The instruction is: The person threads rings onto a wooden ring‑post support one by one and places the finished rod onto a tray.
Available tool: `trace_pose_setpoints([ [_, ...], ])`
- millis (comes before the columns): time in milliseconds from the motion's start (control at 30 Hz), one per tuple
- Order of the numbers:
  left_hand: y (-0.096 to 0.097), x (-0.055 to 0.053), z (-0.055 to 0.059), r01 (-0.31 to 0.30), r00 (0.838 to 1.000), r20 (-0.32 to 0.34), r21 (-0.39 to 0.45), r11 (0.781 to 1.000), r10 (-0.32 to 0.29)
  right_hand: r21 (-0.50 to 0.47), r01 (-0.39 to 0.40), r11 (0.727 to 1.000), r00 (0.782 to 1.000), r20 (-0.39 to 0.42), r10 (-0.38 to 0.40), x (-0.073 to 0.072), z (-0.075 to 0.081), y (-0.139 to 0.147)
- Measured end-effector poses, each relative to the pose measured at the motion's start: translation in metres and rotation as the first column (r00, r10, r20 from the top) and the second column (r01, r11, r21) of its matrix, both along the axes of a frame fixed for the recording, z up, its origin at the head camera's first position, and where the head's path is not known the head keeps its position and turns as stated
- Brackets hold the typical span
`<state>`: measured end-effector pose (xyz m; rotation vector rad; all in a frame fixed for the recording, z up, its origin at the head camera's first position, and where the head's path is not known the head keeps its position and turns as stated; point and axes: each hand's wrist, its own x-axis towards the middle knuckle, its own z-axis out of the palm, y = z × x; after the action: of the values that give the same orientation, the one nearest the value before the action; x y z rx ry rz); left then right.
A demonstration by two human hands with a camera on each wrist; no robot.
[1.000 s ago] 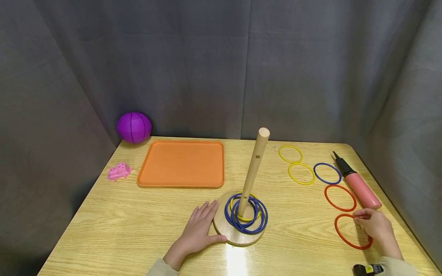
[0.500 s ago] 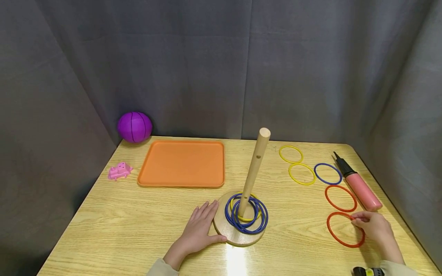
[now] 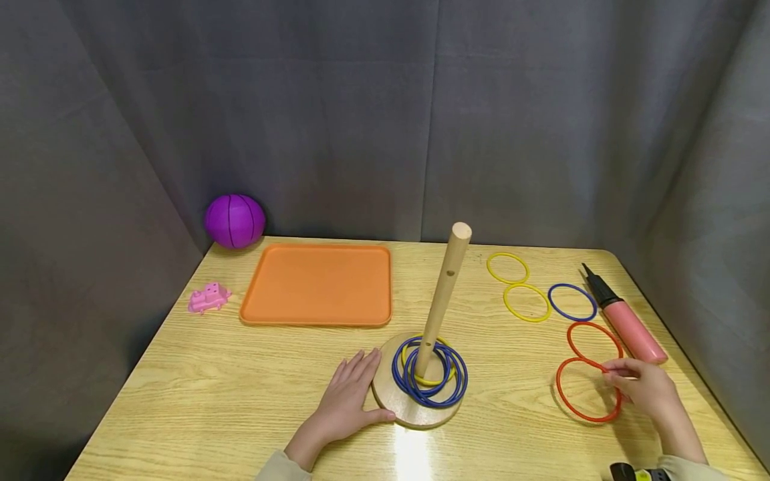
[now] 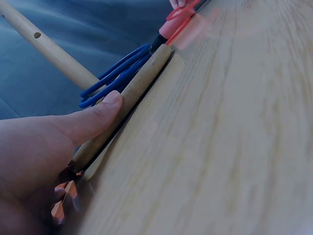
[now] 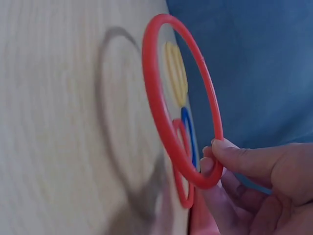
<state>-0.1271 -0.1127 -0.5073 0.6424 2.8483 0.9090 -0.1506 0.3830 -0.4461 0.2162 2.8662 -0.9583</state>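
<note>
My right hand [image 3: 650, 391] pinches a red ring [image 5: 150, 88] between thumb and fingertips at its near right side. The ring hangs above the table, its shadow showing below it in the right wrist view. My left hand [image 3: 349, 401] rests with extended fingers against the left edge of a round wooden base [image 3: 388, 397], the thumb touching the front edge. From this base rises a wooden post [image 3: 442, 294] with holes in it. Several blue rings [image 3: 430, 405] and a yellow ring [image 3: 428, 383] lie loosely around the post's foot.
On the right lie another red ring [image 3: 589, 325], a blue ring [image 3: 571, 286], two yellow rings [image 3: 526, 286] and a pink hand pump [image 3: 631, 331]. An orange tray [image 3: 315, 284], a pink toy [image 3: 208, 298] and a purple ball [image 3: 234, 222] are at the left, with grey curtains behind.
My right hand has slid the red ring leftward over the table and lifted it, and it now overlaps the other red ring in the head view. My left hand stays on the base.
</note>
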Motion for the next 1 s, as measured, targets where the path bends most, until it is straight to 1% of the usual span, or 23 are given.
trace_pose_setpoints([
  [267, 0.001, 0.001, -0.001, -0.004, 1.000, 0.014, -0.008, 1.000, 0.004, -0.026, -0.008, 1.000, 0.998, -0.064, 0.006, 0.002, 0.016, -0.022],
  [400, 0.000, 0.000, -0.001, -0.004, 1.000, 0.014, -0.013, 1.000, 0.005, -0.083, -0.010, 0.996, 0.995, -0.101, 0.002, 0.002, 0.022, -0.032],
  [567, 0.000, 0.000, -0.001, -0.006, 1.000, 0.012, -0.014, 1.000, 0.007, -0.169, -0.016, 0.985, 0.990, -0.143, -0.008, 0.002, 0.029, -0.043],
  [700, 0.000, 0.000, -0.001, -0.005, 1.000, 0.015, -0.015, 1.000, 0.006, -0.263, -0.033, 0.964, 0.988, -0.153, -0.008, 0.001, 0.035, -0.050],
  [833, 0.000, 0.000, -0.001, -0.005, 1.000, 0.018, -0.017, 1.000, 0.005, -0.365, -0.068, 0.928, 0.982, -0.188, -0.002, -0.001, 0.041, -0.055],
  [933, 0.000, 0.000, -0.001, -0.005, 1.000, 0.015, -0.020, 1.000, 0.006, -0.413, -0.085, 0.907, 0.977, -0.215, -0.006, -0.002, 0.046, -0.061],
  [1000, 0.000, 0.000, -0.002, -0.006, 1.000, 0.014, -0.022, 1.000, 0.006, -0.425, -0.081, 0.902, 0.974, -0.224, -0.018, -0.002, 0.049, -0.065],
])
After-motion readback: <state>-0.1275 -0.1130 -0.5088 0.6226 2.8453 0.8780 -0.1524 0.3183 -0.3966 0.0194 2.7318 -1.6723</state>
